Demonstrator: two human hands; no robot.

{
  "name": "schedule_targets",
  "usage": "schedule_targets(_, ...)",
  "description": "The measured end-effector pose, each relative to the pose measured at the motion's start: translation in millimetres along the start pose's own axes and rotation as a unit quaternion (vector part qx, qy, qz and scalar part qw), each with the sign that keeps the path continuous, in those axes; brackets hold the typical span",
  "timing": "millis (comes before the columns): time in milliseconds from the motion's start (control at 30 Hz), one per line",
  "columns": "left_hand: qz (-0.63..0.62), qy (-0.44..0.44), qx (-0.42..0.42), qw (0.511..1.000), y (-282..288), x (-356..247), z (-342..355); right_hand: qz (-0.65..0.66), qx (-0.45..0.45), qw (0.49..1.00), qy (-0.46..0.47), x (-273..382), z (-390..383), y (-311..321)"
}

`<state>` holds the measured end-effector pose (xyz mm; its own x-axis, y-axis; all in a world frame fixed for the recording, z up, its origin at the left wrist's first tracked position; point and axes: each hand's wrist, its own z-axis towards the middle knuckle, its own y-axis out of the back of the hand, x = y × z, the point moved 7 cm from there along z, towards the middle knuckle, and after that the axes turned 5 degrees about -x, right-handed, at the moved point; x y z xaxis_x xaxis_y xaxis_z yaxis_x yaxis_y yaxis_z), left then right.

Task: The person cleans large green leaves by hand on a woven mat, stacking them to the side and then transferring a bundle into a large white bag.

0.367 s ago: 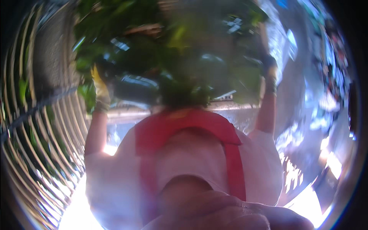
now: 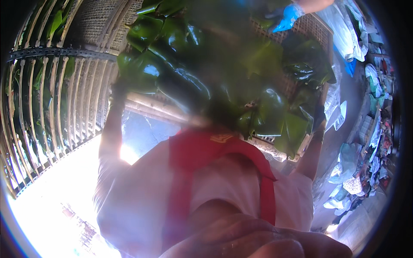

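Note:
Large glossy green leaf-like pieces [image 2: 176, 73] lie overlapped on a woven tray with a pale bamboo frame [image 2: 150, 104], held out before my chest. My left hand [image 2: 118, 88], dark in shadow, is at the tray's left side, closed around its edge as far as I can make out. At the right side my right hand [image 2: 320, 123] grips the frame, its fingers mostly hidden by the tray. Across the far right corner reaches another person's hand in a blue glove [image 2: 289, 19], just over the leaf-like pieces. A hazy smear blurs the middle of the view.
On the left stands a slatted bamboo rack [image 2: 56, 103] with a dark metal bar and green pieces behind its slats. White plastic sheeting [image 2: 344, 32] hangs at the far right. Below it runs a heap of plastic bags and litter [image 2: 350, 172] along the floor.
The tray has turned, its right side now nearer me. The view has shifted, and the slatted rack shows more sharply. Another person's blue-gloved hand has come into view at the far right.

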<state>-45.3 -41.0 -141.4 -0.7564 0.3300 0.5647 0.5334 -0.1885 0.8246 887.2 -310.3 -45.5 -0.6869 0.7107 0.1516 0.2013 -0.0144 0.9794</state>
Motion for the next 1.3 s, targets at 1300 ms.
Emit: schedule_targets(1300,-0.51,0.369,-0.164,0.76,82.0,94.3,93.1,-0.012,-0.086,0.982,0.167,254.0,30.7,47.2)
